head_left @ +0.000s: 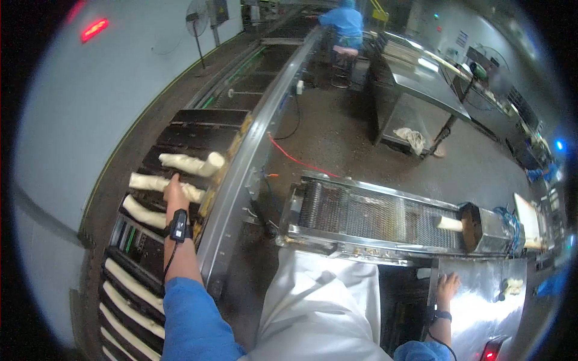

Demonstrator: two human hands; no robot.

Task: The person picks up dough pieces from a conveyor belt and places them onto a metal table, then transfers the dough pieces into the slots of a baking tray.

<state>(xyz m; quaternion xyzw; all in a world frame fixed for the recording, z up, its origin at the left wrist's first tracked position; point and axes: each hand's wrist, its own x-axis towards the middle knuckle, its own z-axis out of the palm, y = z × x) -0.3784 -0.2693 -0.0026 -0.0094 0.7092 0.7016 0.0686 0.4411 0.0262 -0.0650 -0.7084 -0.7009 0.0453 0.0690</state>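
My left hand (173,191) reaches over the conveyor (198,137) on the left, its fingers closed around the middle of a pale dough roll (147,182). Beyond it lies another dough roll (183,163) with a thick lump at its right end. A curved dough roll (143,212) rests on the near side, by my wrist. My right hand (447,287) lies on a shiny metal table (481,307) at the lower right, fingers apart and holding nothing. Both wrists wear dark bands with a cable.
Several long dough strips (132,284) lie in dark slots at the lower left. A mesh belt (361,210) ahead carries a short dough piece (449,224) beside a metal box (489,228). A co-worker (344,27) in blue sits farther back. A steel table (424,78) stands behind.
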